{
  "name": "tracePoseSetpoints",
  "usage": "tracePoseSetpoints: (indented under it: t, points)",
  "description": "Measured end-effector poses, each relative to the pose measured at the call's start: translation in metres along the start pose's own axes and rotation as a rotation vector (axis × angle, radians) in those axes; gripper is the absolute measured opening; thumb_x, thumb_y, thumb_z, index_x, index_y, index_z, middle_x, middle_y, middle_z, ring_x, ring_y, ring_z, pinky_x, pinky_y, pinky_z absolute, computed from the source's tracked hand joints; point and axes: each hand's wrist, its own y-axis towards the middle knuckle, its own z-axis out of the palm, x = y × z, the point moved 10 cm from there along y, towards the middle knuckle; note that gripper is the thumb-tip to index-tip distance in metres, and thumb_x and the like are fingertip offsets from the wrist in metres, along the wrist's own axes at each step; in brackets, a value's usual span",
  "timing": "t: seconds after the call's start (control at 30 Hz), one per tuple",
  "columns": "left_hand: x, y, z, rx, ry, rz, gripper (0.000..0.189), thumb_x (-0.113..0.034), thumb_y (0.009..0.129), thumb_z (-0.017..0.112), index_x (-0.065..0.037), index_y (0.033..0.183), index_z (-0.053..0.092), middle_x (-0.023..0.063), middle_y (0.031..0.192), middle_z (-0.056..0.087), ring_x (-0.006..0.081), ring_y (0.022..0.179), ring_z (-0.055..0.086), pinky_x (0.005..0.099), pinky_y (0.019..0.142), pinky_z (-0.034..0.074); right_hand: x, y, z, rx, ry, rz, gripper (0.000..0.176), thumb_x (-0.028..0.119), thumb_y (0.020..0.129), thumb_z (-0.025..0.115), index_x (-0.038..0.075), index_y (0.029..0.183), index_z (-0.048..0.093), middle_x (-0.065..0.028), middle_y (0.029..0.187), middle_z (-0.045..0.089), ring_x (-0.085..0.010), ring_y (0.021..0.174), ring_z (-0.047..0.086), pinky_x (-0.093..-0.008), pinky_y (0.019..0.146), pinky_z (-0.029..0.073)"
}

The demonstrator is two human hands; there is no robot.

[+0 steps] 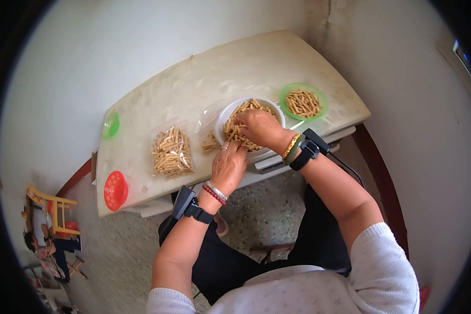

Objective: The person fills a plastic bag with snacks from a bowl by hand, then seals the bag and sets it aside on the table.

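Observation:
A white bowl (221, 116) near the table's front edge holds many short tan sticks (250, 105). My right hand (261, 127) reaches over the bowl from the right, its fingers bent down among the sticks. At the bowl's front left rim is my left hand (229, 166), fingers curled over the edge; the fingertips of both hands are hidden. A clear bag (210, 141) with a few sticks lies partly beside the bowl's left side. Farther left lies a filled clear bag of sticks (172, 152). Right of the bowl, a green plate (324, 104) carries more sticks.
The pale table (235, 63) stands against the wall. A red container (115, 190) and a green one (111, 125) are at its left end. On the floor at the far left are a wooden chair (63, 216) and another person (47, 250), seated. A black cable hangs by my right wrist.

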Motion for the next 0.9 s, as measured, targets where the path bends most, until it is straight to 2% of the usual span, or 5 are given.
tracePoseSetpoints:
  t: [0.17,0.33,0.7,0.77,0.9]
  points:
    - [0.019,0.002,0.010,0.018,-0.150,-0.064,0.020,-0.005,0.070,0.075,-0.003,0.087,0.065,0.0115,0.093,0.058,0.0325,0.092,0.058,0.0416,0.081,0.049,0.004,0.030,0.041,0.084,-0.134,-0.130,0.020,0.008,0.080,0.058,0.007,0.097,0.068,-0.0154,0.093,0.068,-0.0330,0.091,0.064,-0.0418,0.083,0.051]
    - [0.015,-0.002,0.004,0.040,-0.136,-0.030,0.019,-0.005,0.071,0.074,-0.003,0.087,0.064,0.0120,0.091,0.057,0.0328,0.091,0.058,0.0412,0.079,0.049,0.005,0.034,0.077,0.164,-0.209,-0.240,0.018,0.009,0.078,0.060,0.010,0.093,0.069,-0.0118,0.095,0.066,-0.0319,0.094,0.062,-0.0388,0.085,0.050]
    - [0.009,0.003,0.011,0.057,-0.120,-0.020,0.019,-0.007,0.072,0.074,-0.003,0.084,0.061,0.0119,0.091,0.056,0.0324,0.092,0.057,0.0415,0.079,0.049,-0.005,0.030,0.064,0.137,-0.137,-0.142,0.012,0.011,0.076,0.065,0.014,0.086,0.070,-0.0107,0.091,0.062,-0.0303,0.090,0.062,-0.0402,0.080,0.051]
    - [0.008,0.004,0.012,0.063,-0.097,-0.022,0.018,-0.008,0.073,0.073,-0.003,0.087,0.062,0.0113,0.090,0.056,0.0318,0.091,0.058,0.0410,0.079,0.048,-0.008,0.028,0.060,0.135,-0.083,-0.125,0.013,0.017,0.081,0.064,0.010,0.090,0.070,-0.0128,0.095,0.065,-0.0314,0.094,0.063,-0.0412,0.084,0.050]
    - [0.011,0.005,0.005,0.052,-0.178,-0.047,0.018,-0.009,0.076,0.072,-0.003,0.090,0.064,0.0112,0.091,0.059,0.0314,0.088,0.060,0.0403,0.077,0.049,-0.021,0.025,0.038,0.087,0.111,-0.054,0.014,0.012,0.082,0.064,0.007,0.094,0.070,-0.0134,0.090,0.067,-0.0278,0.087,0.065,-0.0382,0.080,0.051]
